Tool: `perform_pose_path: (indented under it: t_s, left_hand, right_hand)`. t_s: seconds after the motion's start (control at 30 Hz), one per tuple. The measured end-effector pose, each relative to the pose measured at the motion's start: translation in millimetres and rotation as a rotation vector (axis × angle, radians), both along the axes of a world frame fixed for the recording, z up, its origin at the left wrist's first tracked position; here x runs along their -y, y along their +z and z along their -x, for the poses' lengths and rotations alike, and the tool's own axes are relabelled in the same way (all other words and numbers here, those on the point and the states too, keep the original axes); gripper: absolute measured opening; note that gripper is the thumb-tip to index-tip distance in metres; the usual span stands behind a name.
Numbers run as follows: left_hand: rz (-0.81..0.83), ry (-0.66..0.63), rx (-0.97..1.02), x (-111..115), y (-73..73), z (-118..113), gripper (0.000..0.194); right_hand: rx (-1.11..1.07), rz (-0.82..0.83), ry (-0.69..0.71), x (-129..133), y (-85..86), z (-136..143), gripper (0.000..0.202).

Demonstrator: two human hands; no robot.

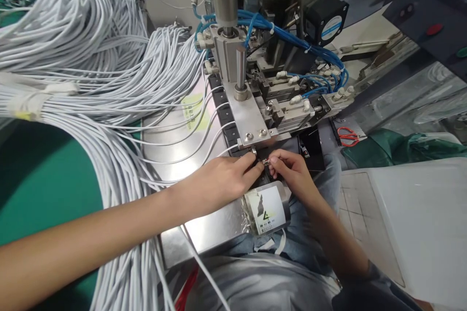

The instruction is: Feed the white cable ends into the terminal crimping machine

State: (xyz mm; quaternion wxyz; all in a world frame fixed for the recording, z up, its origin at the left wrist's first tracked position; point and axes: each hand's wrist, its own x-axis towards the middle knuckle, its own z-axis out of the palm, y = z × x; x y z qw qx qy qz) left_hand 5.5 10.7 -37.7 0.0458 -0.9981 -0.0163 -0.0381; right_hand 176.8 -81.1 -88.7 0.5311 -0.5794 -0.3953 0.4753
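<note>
Closely, two bare hands meet over a small metal piece at the near end of a machine's metal plate.
Silvery, slim and shiny, with a faint reddish spot near its tip, the piece sits pinched between the thumb and fingers of the right hand, just beside the left fingertips; its finer shape is too small to make out. The left hand reaches over a row of black blocks, fingers bent and slightly parted, and whether it grips anything I cannot tell. White cables run from the blocks leftward across the steel table, while a labelled cylinder lies just below the hands.
</note>
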Motion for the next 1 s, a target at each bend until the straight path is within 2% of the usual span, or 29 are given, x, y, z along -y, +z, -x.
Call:
perform_pose_path:
  t_s: [0.37, 0.77, 1.0]
  left_hand:
    - [0.02, -0.002, 0.093, 0.1, -4.4, 1.5, 0.036]
    - [-0.026, -0.014, 0.029, 1.1, 0.4, -0.8, 0.036]
    - [-0.066, -0.054, 0.031, 0.6, 1.5, -2.3, 0.026]
  right_hand:
    - [0.082, -0.027, -0.07, 1.5, 1.2, 4.6, 0.025]
    - [0.193, -0.011, 0.0, -1.4, 0.8, 0.6, 0.022]
    - [0.237, -0.046, 0.093, -4.1, 0.4, 0.0, 0.026]
